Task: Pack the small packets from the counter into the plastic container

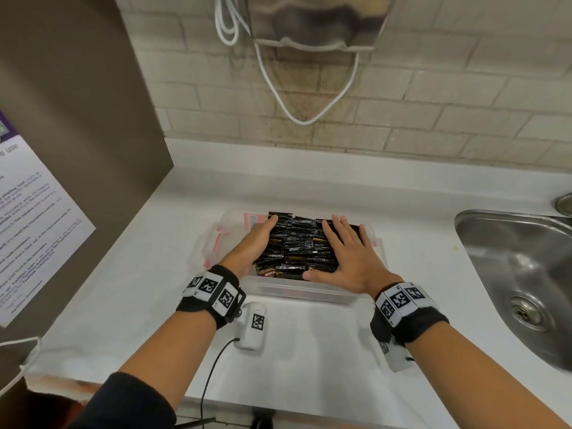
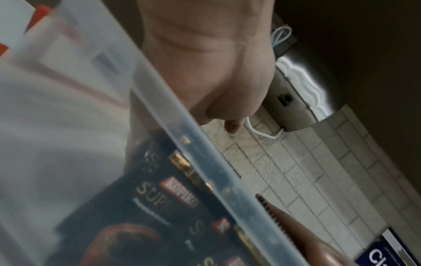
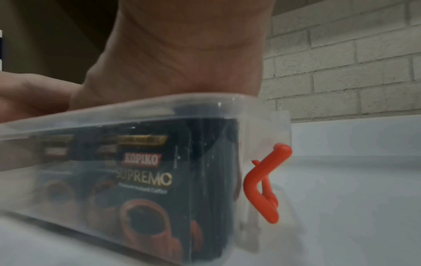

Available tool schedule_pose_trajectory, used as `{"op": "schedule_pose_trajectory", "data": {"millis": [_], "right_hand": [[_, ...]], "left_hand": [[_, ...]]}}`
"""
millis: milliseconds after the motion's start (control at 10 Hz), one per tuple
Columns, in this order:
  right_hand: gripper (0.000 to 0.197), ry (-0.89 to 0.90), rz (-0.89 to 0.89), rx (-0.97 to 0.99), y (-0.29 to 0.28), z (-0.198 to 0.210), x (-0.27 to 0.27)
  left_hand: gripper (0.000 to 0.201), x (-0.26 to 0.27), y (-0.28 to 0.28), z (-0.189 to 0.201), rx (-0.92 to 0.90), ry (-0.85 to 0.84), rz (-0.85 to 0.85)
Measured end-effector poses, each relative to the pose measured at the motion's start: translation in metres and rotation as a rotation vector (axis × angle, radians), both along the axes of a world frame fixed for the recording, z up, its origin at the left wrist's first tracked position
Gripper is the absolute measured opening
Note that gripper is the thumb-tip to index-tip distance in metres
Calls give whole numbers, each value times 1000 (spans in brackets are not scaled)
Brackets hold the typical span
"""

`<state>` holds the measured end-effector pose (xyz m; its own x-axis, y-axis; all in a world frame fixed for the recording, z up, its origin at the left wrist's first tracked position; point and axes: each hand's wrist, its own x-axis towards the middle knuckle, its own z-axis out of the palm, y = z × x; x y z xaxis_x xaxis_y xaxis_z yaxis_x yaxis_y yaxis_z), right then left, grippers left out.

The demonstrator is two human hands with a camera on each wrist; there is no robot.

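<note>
You're at a white tabletop (image 1: 309, 187) against a pale brick wall (image 1: 402, 113), with a stainless sink (image 1: 520, 274) off to your right and a printed notice (image 1: 34, 218) stuck on the brown panel to your left. A white cable (image 1: 306, 119) loops down from the shiny metal unit (image 1: 312, 23) mounted on the wall.

The clear plastic container (image 1: 297, 291) sits in the middle of the tabletop, lid off, red latch (image 3: 264, 183) hanging loose on its side. It's stuffed with black Kopiko Supremo coffee packets (image 1: 297, 243), standing on edge in rows; you can read the label through the wall in both wrist views.

Your left hand (image 1: 253, 243) is on edge against the left side of the packets, fingers straight and together, reaching along the stack toward the far end. Your right hand (image 1: 346, 255) lies flat on top of the right side, palm down, fingers straight and a bit spread, thumb out along the near edge. Neither hand is gripping anything, just pressing against the packets.
</note>
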<state>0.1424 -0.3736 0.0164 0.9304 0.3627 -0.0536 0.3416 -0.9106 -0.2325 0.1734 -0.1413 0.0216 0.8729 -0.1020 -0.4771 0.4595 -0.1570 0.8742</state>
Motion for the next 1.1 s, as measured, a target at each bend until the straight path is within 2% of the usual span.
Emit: {"op": "schedule_pose_trajectory", "data": {"millis": [100,200,300,400,500,600,800,900,1000,1100], "right_hand": [[116,1,10,-20,-2,0,-6],[106,-1,1,-34,-2,-1,-8],[105,6,-2,-57,1,-3,-6],[109,22,1,-88,1,-5,-2],[112,30,-3,-96,1,-3,3],[113,16,2,-77,0,-4,4],[107,35,-33,119,-3,1,0],[98,96,-76,274,-7,18,-2],[81,77,-92,405,-19,50,-4],[42,-96,-52,560,-33,90,-13]], "left_hand": [[74,0,-1,-4,137,-54,-50],[77,-5,-4,-8,450,-239,-42],[84,-15,-14,-14,840,-446,-151],[86,-15,-19,-23,1010,-532,-397],[88,-9,-13,-23,1051,-572,-471],[86,-8,-5,-22,1046,-650,-493],[86,-12,-2,-9,988,-610,-577],[76,-17,-2,12,876,-620,-490],[52,-34,5,37,724,-729,-351],[18,-72,15,51,358,-670,-353]]}}
